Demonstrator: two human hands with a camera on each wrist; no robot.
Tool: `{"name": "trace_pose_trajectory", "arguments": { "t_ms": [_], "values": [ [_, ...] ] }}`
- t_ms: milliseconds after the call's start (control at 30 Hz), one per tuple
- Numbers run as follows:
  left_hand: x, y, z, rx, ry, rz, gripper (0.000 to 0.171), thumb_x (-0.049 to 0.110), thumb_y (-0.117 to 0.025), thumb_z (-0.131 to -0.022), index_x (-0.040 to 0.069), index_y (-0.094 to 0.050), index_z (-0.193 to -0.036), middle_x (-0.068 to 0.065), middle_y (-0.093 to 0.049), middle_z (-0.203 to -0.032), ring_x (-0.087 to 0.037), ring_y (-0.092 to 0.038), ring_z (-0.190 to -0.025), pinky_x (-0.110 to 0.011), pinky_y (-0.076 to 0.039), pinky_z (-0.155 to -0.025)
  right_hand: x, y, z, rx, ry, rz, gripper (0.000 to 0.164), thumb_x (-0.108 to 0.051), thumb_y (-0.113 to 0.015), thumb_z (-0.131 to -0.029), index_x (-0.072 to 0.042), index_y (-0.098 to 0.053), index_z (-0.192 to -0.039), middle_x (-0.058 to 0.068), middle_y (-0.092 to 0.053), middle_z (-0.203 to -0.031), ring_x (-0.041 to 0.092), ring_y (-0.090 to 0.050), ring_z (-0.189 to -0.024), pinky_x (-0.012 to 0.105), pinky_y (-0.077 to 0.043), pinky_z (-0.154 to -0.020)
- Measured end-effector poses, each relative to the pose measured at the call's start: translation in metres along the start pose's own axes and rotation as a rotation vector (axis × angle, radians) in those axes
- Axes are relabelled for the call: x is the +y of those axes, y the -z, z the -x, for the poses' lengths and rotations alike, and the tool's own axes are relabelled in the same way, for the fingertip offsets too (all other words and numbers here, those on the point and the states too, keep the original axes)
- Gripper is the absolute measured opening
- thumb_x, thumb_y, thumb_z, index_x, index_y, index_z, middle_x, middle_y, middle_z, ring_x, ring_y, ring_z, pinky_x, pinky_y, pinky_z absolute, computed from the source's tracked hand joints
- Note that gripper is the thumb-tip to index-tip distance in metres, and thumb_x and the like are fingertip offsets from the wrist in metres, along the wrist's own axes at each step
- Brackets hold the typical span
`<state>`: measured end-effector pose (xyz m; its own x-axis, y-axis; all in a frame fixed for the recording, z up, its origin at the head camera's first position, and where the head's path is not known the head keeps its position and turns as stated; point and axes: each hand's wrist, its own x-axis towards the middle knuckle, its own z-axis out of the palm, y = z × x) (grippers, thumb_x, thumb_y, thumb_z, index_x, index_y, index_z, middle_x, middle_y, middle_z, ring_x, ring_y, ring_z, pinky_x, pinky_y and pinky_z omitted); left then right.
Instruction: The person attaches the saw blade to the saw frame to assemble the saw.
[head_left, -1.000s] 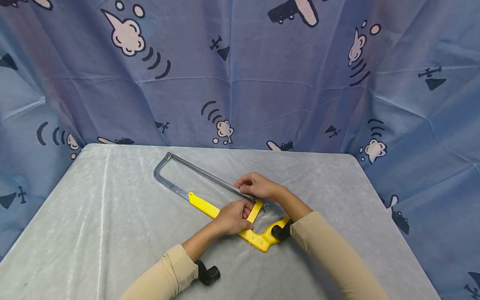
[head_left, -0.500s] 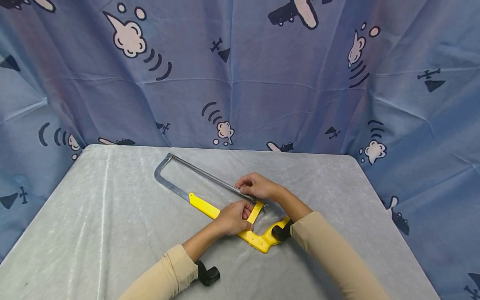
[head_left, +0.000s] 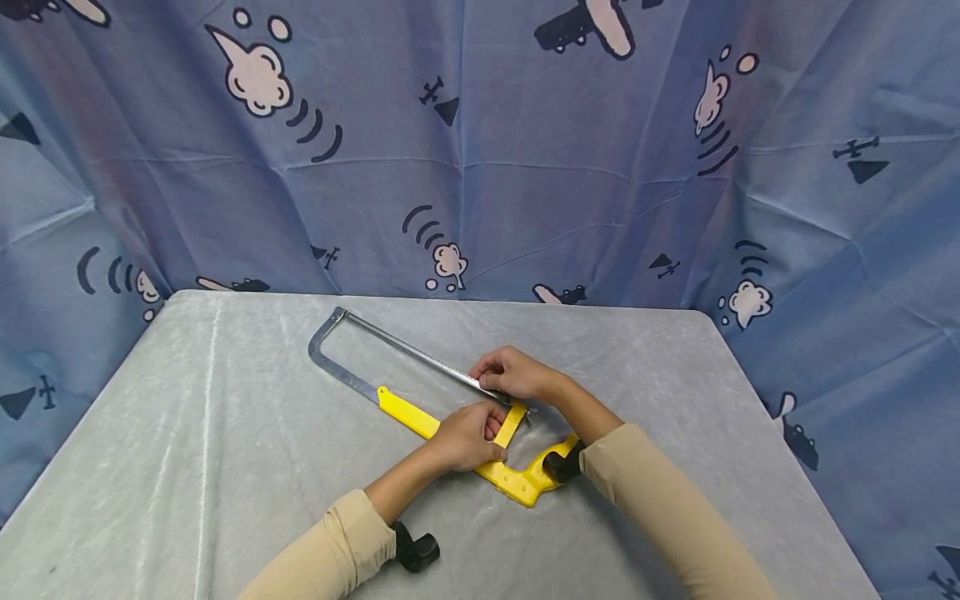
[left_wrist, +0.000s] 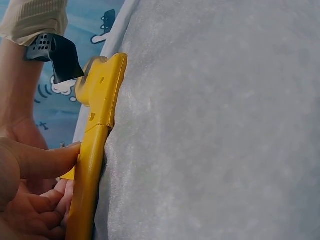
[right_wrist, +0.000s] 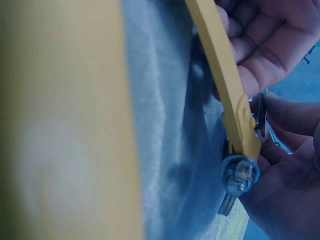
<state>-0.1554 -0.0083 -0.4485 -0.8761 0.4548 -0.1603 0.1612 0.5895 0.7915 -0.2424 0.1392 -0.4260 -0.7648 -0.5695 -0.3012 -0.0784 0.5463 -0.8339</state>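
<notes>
Curtain (head_left: 540,125): I see blue fabric, creased and folded, behind the table and along both sides.
Print: I make out pale clouds (head_left: 258,79) and dark-and-white planes (head_left: 615,25).
Tablecloth (head_left: 150,500): pale grey, plush, lightly creased at my left.
Light: I get soft, diffuse brightness.

Looking for lettering now, and I can read none: no word, brand or number that I can make out on the saw (head_left: 407,411) in front of me, nor along its blade (head_left: 420,353). Up on the curtain (head_left: 540,192) it's printed drawings, clouds and curved strokes, with no legible text.
</notes>
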Motion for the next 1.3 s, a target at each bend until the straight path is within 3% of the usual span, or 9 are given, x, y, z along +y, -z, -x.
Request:
{"name": "trace_pose_trajectory", "arguments": {
  "t_ms": [733,1067,1300],
  "values": [
    [-0.0007,-0.0002,0.0006,-0.005,0.002,-0.001,0.037,0.01,-0.084,-0.076,0.009,-0.062,-0.107,0.003,-0.057,-0.088,-0.011,-0.052,-0.081,-0.029,-0.042,-0.077,0.0025,0.0032,-0.0022,-0.04,0.048,0.019,0.02,0.004,-0.053,-0.097,0.01,-0.066,-0.111,0.01,-0.066,-0.092,0.012,-0.05,-0.075,0.024,-0.042,-0.07],
    [-0.0011,0.0,0.0018,0.008,-0.04,-0.008,0.036,0.009,-0.083,-0.073,0.007,-0.062,-0.103,0.003,-0.058,-0.085,-0.009,-0.052,-0.078,-0.026,-0.042,-0.074,0.001,0.0013,-0.0017,-0.018,0.035,0.055,0.019,0.003,-0.054,-0.097,0.009,-0.067,-0.109,0.009,-0.067,-0.091,0.012,-0.052,-0.075,0.024,-0.043,-0.068],
    [-0.0016,-0.0004,0.0018,0.009,-0.031,-0.016,0.036,0.01,-0.083,-0.074,0.008,-0.062,-0.103,0.003,-0.058,-0.086,-0.009,-0.052,-0.08,-0.027,-0.042,-0.075,-0.0014,0.0015,0.0013,0.002,0.025,0.083,0.021,-0.001,-0.055,-0.097,0.007,-0.068,-0.111,0.012,-0.069,-0.098,0.013,-0.055,-0.08,0.025,-0.045,-0.073]
  ]
}}
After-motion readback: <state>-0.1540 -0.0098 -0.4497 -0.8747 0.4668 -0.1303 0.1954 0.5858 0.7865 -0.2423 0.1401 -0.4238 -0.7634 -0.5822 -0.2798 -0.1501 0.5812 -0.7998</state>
